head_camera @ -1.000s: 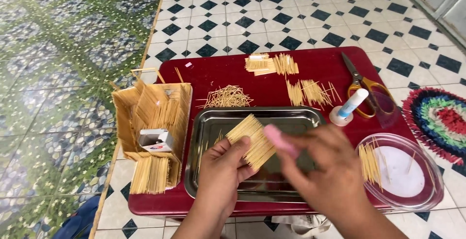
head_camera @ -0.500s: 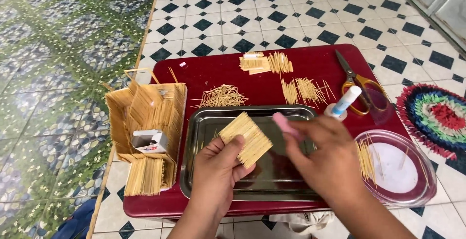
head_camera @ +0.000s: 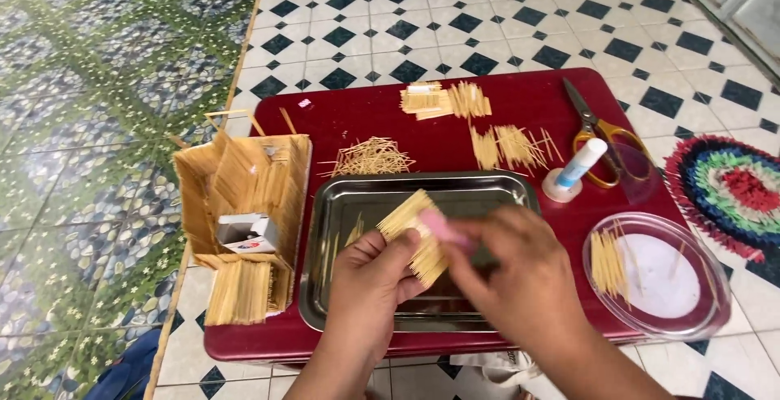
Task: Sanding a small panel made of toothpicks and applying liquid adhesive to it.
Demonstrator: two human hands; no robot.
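Pink glue stick [head_camera: 443,228] in my right hand [head_camera: 520,274] has come down onto the toothpick panel [head_camera: 412,233], which my left hand [head_camera: 370,286] pinches above the steel tray [head_camera: 325,286].

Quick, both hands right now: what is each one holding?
Left hand: closed on a flat panel of glued sticks over the metal tray.
Right hand: closed on a small pink object, touching the panel.

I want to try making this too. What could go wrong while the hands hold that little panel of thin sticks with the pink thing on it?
1. The flat panel of thin pale sticks, pinched at its edge by the left hand, might bend or split as the right hand presses the pink stick on it.
2. The right forearm is close to the clear oval plastic lid at the red tray's edge and might knock it off.
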